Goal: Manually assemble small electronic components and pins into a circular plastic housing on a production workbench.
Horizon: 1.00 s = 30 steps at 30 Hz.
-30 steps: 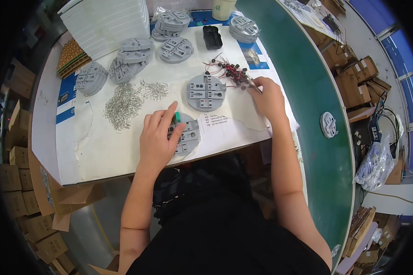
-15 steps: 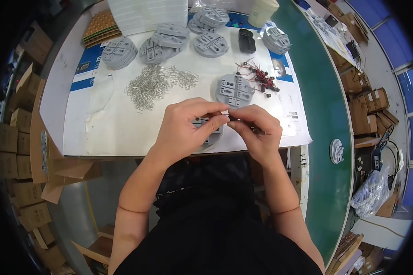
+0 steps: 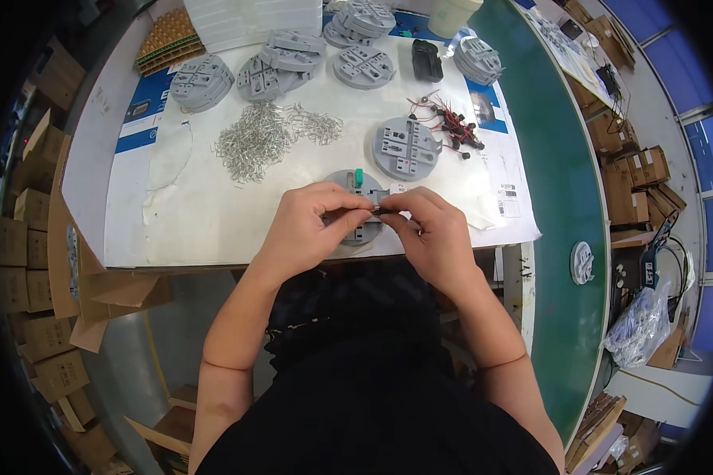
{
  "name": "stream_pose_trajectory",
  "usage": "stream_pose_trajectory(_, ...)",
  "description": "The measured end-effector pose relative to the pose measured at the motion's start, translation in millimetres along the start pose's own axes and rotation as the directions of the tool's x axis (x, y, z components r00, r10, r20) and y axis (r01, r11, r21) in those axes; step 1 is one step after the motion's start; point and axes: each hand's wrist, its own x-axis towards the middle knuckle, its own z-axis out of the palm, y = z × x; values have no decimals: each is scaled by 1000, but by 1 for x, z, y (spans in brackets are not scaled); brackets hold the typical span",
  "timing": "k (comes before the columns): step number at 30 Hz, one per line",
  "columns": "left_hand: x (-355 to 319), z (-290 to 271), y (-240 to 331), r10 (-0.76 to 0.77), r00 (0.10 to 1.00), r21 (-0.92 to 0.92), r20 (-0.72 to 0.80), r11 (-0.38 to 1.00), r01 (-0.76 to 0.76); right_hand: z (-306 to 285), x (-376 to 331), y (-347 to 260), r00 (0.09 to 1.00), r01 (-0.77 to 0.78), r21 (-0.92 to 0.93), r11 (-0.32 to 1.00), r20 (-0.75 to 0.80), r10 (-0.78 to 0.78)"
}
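Note:
My left hand (image 3: pixel 303 229) and my right hand (image 3: pixel 437 237) meet near the table's front edge, fingertips almost touching. The right thumb and fingers pinch a small dark part (image 3: pixel 382 211), mostly covered by the fingers. My left hand is closed in a pinch at its other end; what lies in those fingertips is too small to make out. Beneath both hands rests a round grey plastic base (image 3: pixel 345 179), partly hidden, with a green block (image 3: pixel 359 177) standing on it. Just beyond lies another round grey base (image 3: pixel 406 149) with slots and small metal pieces.
Small black parts with red and black wires (image 3: pixel 458 131) lie in a heap to the right. Loose metal pins (image 3: pixel 253 142) are piled at left. Stacked grey bases (image 3: pixel 202 82), a black case (image 3: pixel 426 61) and a pale tub (image 3: pixel 451 16) stand farther back.
Both hands have shifted slightly left and down toward the table edge, still pinching together. The near base and its green block now show more.

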Motion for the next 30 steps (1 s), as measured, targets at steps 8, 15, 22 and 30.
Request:
stream_pose_trajectory(8, 0, 15, -18, 296, 955, 443, -26, 860, -254, 9, 10, 4, 985, 72, -402, 913, 171, -2)
stream_pose_trajectory(15, 1, 16, -34, 264, 960, 314, -88, 922, -225, -4, 18, 5, 979, 80, -253, 964, 204, -28)
stream_pose_trajectory(22, 0, 17, -30, 259, 962, 302, -83, 927, -224, 7, 36, 3, 976, -167, 753, 636, 34, 216)
stream_pose_trajectory(30, 0, 16, -30, 248, 968, 352, -52, 911, -214, 42, 44, 2, 982, 152, 512, 846, -175, -70)
